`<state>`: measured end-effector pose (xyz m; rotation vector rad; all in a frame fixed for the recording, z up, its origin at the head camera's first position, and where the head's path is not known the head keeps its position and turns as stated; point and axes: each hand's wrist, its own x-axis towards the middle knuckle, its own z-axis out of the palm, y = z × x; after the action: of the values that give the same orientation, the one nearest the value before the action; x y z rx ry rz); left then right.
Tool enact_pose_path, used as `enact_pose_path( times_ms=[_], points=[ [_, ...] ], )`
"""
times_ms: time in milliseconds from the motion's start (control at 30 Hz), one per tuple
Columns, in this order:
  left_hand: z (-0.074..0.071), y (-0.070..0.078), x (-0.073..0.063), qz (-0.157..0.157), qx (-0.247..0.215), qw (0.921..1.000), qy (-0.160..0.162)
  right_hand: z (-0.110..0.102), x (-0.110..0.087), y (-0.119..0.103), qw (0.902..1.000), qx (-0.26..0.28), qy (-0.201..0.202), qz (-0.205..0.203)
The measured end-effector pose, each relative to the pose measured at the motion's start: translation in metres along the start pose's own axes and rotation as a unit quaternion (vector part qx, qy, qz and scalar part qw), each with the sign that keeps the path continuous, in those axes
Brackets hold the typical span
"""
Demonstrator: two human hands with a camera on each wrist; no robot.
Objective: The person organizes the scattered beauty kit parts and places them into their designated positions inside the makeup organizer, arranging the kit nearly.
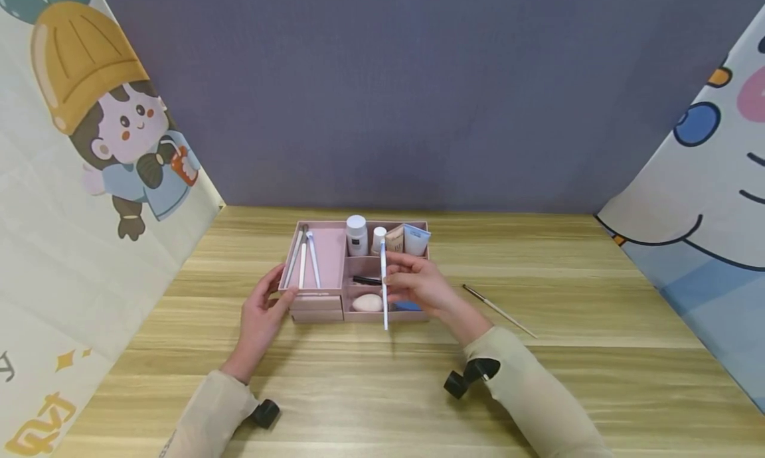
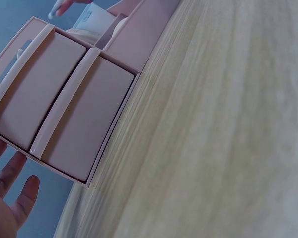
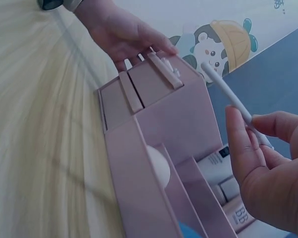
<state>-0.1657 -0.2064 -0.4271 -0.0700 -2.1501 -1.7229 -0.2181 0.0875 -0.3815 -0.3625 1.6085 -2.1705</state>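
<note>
My right hand pinches a slim white-handled makeup brush between thumb and fingers. The brush stands nearly upright in the head view, in front of the pink organizer. At the organizer's left side rests my left hand, thumb by the front corner and fingers along the wall. Several brushes lie in its left top tray. Its right compartments hold a white bottle, a smaller white-capped bottle, two tubes, a black slender item, a pale makeup sponge and something blue.
Another brush, dark at one end, lies on the wooden table to the right of the organizer. Two drawers with raised handles face the front left. A grey-blue panel stands behind, with cartoon-printed sheets at the sides.
</note>
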Motion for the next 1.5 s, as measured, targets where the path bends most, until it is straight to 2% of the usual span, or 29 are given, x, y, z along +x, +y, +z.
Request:
enact_pose_path(
  times_ms=[267, 567, 900, 1067, 1500],
  points=[
    [0.001, -0.002, 0.0, 0.004, -0.006, 1.0, 0.005, 0.018, 0.014, -0.002, 0.9998, 0.0, 0.017, 0.007],
    [0.001, -0.001, 0.0, 0.001, -0.001, 1.0, 0.005, 0.04, 0.028, -0.007, 0.9986, 0.037, 0.033, 0.016],
    [0.001, -0.001, -0.001, -0.007, 0.002, 1.0, 0.004, 0.061, 0.046, -0.014, 0.9985, 0.049, 0.018, -0.016],
    [0.0, 0.0, -0.001, -0.003, -0.008, 1.0, 0.005, 0.072, 0.055, -0.021, 0.9977, 0.056, 0.029, -0.025],
    [0.001, -0.001, 0.001, -0.002, -0.015, 0.9999, 0.007, 0.084, 0.079, -0.024, 0.9944, -0.046, 0.073, -0.062]
  ],
)
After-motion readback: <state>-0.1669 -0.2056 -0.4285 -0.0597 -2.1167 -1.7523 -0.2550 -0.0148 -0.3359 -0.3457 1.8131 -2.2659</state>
